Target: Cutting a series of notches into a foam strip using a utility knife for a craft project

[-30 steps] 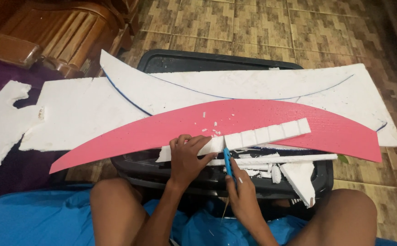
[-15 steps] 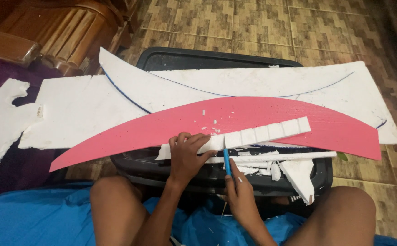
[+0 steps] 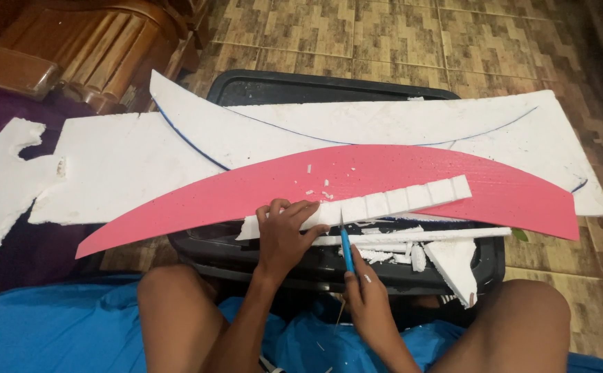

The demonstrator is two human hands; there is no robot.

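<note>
The white foam strip (image 3: pixel 377 205), scored into blocks, is lying across the curved pink foam sheet (image 3: pixel 356 183) over the black tub (image 3: pixel 315 90); my left hand (image 3: pixel 284 231) is pressing down on its left end with fingers spread flat; my right hand (image 3: pixel 363 293) is pinching a blue craft knife (image 3: pixel 346 249) upright, its blade touching the strip's near edge; white foam scraps (image 3: pixel 412 252) are lying in the tub just beside the knife; large white foam boards (image 3: pixel 398 128) are resting behind the pink sheet; my bare knees are flanking the tub over blue cloth (image 3: pixel 45 331).
</note>
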